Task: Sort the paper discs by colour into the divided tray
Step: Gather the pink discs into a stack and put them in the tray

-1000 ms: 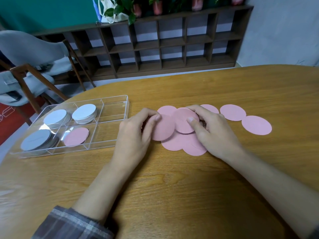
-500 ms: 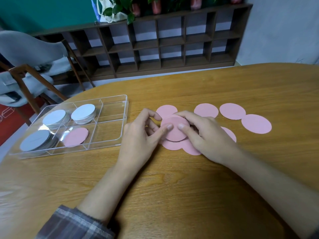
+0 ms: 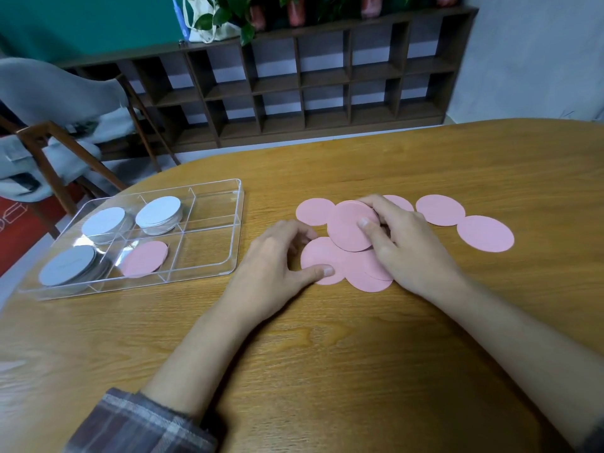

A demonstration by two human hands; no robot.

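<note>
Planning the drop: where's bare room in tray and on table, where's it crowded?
Bare: the tray's two right-end compartments, beside the white stack and pink disc; the table strip between tray and left hand. Crowded: overlapping pink discs under both hands, right hand gripping a pink stack.

- No readable text, labels, brands or numbers anywhere in view.
- Pink paper discs (image 3: 485,233), grey paper discs (image 3: 103,220), clear divided tray (image 3: 202,250): plain surfaces.
- Red floor mat (image 3: 13,220), far left: white outline marks, not legible.
</note>
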